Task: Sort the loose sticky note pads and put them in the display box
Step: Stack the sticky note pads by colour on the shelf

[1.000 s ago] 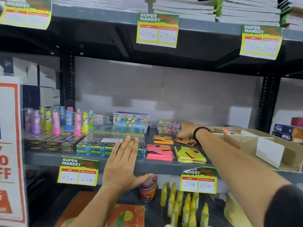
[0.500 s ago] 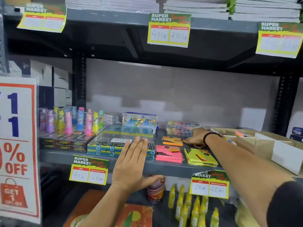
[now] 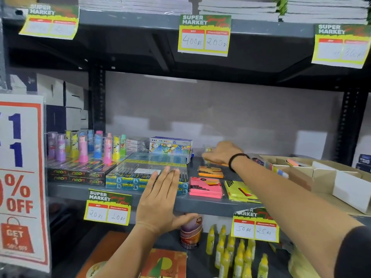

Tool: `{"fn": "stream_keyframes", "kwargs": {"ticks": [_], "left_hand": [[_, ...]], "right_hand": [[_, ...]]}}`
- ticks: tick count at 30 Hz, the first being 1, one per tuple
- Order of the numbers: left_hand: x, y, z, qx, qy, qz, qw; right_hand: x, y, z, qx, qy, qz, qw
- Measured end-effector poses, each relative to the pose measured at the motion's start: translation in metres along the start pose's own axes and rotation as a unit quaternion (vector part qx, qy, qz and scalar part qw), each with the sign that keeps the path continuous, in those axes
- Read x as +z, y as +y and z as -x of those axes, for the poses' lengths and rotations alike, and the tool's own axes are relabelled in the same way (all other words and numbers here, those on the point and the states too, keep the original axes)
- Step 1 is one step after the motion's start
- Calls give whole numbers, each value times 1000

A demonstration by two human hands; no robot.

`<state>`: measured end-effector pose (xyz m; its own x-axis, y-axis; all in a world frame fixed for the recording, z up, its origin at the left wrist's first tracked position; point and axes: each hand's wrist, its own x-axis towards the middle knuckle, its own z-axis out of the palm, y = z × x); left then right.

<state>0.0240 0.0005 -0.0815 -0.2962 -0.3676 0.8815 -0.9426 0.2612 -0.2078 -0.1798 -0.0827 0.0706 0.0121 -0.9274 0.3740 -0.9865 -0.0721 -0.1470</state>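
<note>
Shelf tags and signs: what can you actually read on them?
"SUPER MARKET", "MRP", "400 Rs", "200 Rs": top middle tag
"20 Rs", "10 Rs": lower left tag
"50 Rs", "25 Rs": lower right tag
"% OFF", "GET 1": poster
"neon": black boxes
Top corner tags: prices blurred.

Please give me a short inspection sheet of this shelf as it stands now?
Surface: grey metal shelf, crowded.
Job's things: pink pad stack, yellow pads, orange pads lying loose; cardboard display box at right, one pad inside.
Clutter: pen boxes, neon packs, upright colourful tubes.
Hands: left hand flat on shelf edge; right hand reaching to the rear pads, grip hidden.
Cables: nothing seen.
Surroundings: price tags, notebooks above, yellow bottles below.
</note>
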Motion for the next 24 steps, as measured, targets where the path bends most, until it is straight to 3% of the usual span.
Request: {"fn": "stream_keyframes", "kwargs": {"ticks": [12, 17, 22, 24], "left_hand": [[-3, 2, -2, -10, -11, 8, 1000], [-4, 2, -1, -16, -37, 7, 999], [-3, 1, -1, -19, -44, 7, 999], [-3, 1, -1, -17, -42, 6, 999]], "right_hand": [[26, -15, 9, -18, -31, 66, 997], [28, -11, 6, -15, -42, 65, 997], [19, -2, 5, 15, 1, 20, 1000], [17, -3, 8, 18, -30, 26, 999]]}}
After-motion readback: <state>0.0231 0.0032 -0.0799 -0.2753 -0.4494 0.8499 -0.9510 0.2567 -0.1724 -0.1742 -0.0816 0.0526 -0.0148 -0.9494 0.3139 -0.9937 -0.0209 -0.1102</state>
